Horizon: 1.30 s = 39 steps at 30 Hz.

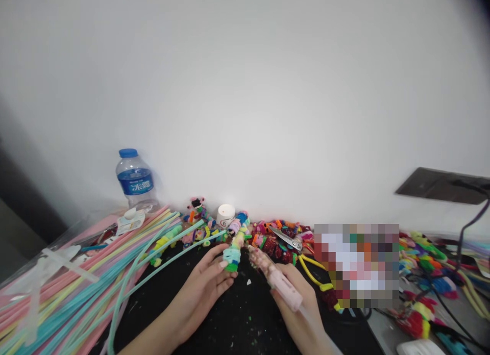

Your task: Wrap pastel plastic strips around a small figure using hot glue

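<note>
Your left hand [209, 279] pinches the fuzzy craft piece [231, 254] by its turquoise-and-green end, above the black mat [229, 324]. Your right hand [308, 295] is wrapped around a pink glue gun [285, 286], its tip near the piece (scissors [288, 239] lie just beyond).

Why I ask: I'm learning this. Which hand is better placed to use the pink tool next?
Likely the right hand: it grips the pink tool, tip toward the fuzzy piece, which the left hand holds.
</note>
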Each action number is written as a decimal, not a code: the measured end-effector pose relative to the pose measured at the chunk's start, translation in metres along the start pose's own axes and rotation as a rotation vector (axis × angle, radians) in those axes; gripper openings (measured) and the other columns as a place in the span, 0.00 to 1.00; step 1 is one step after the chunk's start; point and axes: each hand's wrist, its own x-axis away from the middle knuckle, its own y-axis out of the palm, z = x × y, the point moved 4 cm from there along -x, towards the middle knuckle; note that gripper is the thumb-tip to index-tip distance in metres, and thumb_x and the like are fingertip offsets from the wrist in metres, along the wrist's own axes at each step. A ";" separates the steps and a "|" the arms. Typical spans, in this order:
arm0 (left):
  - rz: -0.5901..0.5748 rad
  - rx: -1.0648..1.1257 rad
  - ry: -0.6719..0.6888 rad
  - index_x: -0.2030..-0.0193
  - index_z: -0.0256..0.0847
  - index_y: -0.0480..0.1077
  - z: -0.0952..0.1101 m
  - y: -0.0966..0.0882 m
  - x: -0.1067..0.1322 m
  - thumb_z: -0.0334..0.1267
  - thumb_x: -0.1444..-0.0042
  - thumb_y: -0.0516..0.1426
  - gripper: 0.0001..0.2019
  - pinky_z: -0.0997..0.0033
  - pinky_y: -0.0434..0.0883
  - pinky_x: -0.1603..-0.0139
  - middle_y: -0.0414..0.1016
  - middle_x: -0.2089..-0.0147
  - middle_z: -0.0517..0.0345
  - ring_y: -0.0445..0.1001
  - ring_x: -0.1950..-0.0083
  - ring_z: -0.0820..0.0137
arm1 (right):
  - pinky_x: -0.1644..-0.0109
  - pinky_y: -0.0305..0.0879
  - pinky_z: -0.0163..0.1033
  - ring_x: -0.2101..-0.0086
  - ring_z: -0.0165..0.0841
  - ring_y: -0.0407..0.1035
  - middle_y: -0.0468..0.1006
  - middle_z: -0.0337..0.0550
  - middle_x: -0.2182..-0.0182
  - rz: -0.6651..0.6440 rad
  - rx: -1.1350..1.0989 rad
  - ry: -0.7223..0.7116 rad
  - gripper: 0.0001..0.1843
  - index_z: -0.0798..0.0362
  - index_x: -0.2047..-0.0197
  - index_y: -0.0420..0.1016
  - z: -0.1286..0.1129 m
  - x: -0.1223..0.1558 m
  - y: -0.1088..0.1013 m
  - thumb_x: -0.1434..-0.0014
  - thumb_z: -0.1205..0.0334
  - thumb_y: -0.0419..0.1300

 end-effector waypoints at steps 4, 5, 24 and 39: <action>-0.037 -0.051 0.054 0.51 0.46 0.67 0.002 0.002 0.002 0.32 0.48 0.59 0.17 0.66 0.66 0.51 0.71 0.52 0.56 0.73 0.57 0.69 | 0.70 0.61 0.33 0.73 0.31 0.66 0.70 0.39 0.73 -0.072 -0.145 -0.022 0.04 0.52 0.68 0.69 -0.008 0.000 0.002 0.46 0.66 0.53; -0.043 -0.063 0.066 0.52 0.47 0.67 0.003 0.003 0.002 0.32 0.48 0.59 0.16 0.66 0.66 0.51 0.70 0.50 0.56 0.72 0.55 0.68 | 0.71 0.60 0.33 0.74 0.31 0.65 0.69 0.38 0.74 -0.081 -0.153 -0.033 0.03 0.52 0.70 0.68 -0.010 0.000 0.002 0.46 0.66 0.54; -0.073 -0.102 0.112 0.54 0.48 0.69 0.003 0.003 0.003 0.32 0.49 0.60 0.15 0.66 0.66 0.50 0.67 0.48 0.58 0.69 0.51 0.67 | 0.74 0.56 0.32 0.77 0.29 0.59 0.61 0.35 0.78 -0.116 -0.102 -0.063 0.11 0.51 0.77 0.58 -0.010 -0.001 0.007 0.45 0.63 0.53; -0.065 -0.137 0.112 0.54 0.49 0.69 0.003 0.003 0.002 0.33 0.50 0.61 0.16 0.65 0.66 0.50 0.67 0.47 0.57 0.68 0.49 0.65 | 0.75 0.57 0.31 0.78 0.29 0.60 0.62 0.34 0.79 -0.082 -0.085 -0.065 0.10 0.51 0.77 0.58 -0.007 0.001 0.007 0.47 0.66 0.55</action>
